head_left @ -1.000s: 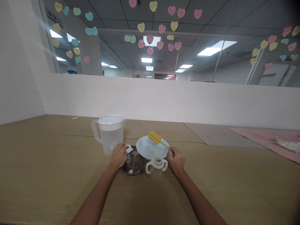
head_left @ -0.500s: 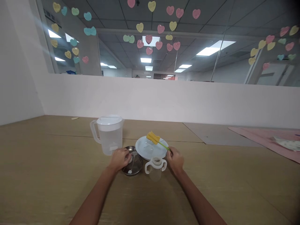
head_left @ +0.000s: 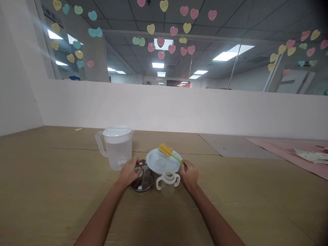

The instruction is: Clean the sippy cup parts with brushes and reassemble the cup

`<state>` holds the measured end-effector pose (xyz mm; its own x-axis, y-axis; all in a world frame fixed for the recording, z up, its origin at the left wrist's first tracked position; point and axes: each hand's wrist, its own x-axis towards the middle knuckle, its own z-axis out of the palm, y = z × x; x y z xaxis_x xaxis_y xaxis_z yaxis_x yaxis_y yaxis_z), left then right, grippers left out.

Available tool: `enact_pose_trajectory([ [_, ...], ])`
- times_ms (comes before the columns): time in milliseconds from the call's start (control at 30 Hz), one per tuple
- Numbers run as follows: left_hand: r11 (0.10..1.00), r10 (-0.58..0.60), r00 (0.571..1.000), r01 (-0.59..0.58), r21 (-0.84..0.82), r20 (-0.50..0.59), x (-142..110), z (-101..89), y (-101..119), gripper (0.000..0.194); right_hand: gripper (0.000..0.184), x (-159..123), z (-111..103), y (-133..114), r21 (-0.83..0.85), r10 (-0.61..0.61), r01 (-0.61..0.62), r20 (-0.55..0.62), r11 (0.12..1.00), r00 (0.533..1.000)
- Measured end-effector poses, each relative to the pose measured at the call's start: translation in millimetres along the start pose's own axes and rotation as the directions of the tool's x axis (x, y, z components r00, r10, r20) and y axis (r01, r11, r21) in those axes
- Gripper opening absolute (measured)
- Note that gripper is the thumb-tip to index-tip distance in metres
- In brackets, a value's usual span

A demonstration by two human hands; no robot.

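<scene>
My left hand (head_left: 128,174) rests on the near-left rim of a small metal bowl (head_left: 146,181), fingers curled around a small white part inside it. A thin straw-like piece lies in the bowl. My right hand (head_left: 190,175) grips the green handle of a bottle brush with a yellow sponge head (head_left: 165,149), which hovers over a white plate (head_left: 160,164). Between my hands stands a clear two-handled baby cup (head_left: 167,183) without a lid. A clear water pitcher (head_left: 116,147) with a white lid stands behind my left hand.
The wooden table (head_left: 51,191) runs to a white low wall with glass above, stuck with paper hearts. A pink mat (head_left: 289,150) with a crumpled white cloth (head_left: 311,156) lies at the far right. A grey sheet (head_left: 230,148) lies beside it.
My left hand has lowered the small white part into the metal bowl. The right hand keeps the brush over the plate. The view shifted slightly right.
</scene>
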<state>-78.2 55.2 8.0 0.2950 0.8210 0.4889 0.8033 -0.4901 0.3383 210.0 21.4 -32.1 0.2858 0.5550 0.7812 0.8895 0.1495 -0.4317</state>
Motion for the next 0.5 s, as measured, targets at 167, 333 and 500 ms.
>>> enact_pose_trajectory([
  [167,0.988,0.152,0.985,-0.154,-0.02,-0.085,20.2,2.1,38.1,0.023,0.031,0.3,1.2,-1.0,0.012,0.0,-0.001,0.016,1.0,1.0],
  [333,0.941,0.32,0.918,-0.337,0.031,0.236,57.7,23.4,74.2,0.03,0.033,1.1,0.5,-1.5,0.014,0.054,-0.055,0.032,0.998,0.998],
  [500,0.941,0.309,0.91,-0.335,0.05,0.275,77.7,38.2,71.2,0.038,0.034,3.3,-0.6,-2.9,0.024,0.064,-0.064,0.004,0.998,0.998],
])
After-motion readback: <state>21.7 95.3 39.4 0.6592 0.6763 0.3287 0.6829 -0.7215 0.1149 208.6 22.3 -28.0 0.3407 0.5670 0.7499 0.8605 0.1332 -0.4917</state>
